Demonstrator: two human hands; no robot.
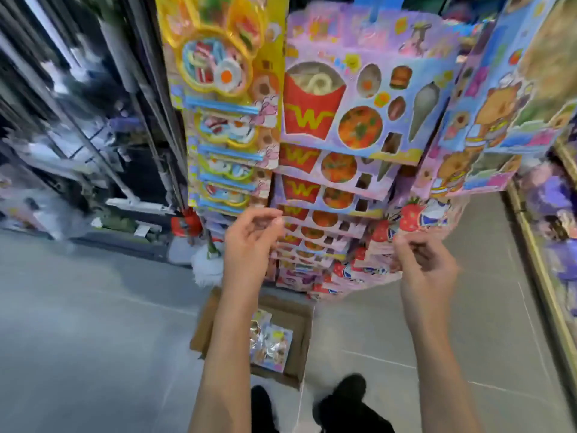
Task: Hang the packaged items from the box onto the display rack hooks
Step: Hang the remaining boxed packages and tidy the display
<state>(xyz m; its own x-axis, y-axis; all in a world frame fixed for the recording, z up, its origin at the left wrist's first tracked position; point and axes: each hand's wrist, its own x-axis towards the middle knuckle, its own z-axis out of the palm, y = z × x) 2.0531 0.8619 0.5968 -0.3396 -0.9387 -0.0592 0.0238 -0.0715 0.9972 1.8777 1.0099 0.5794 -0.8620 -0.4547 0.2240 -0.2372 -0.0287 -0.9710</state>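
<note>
A tall display rack carries hanging toy packages: a yellow food-set column (218, 73), a pink fries-and-pizza column (359, 98) and strawberry-printed packs (409, 217) lower right. My left hand (249, 242) is raised in front of the pink column's lower packs, fingers curled loosely, nothing in it. My right hand (427, 264) is at the edge of the strawberry packs, fingers pinched close to them; whether it grips one is unclear. A cardboard box (299, 320) sits on the floor below, with a few packaged items (270, 345) inside.
A bear-printed package column (499, 104) hangs at the right. Dark shelving (93, 135) stands to the left and a gold-framed shelf (549, 245) to the far right. My shoes (343, 398) are just behind the box on a grey tiled floor (93, 339).
</note>
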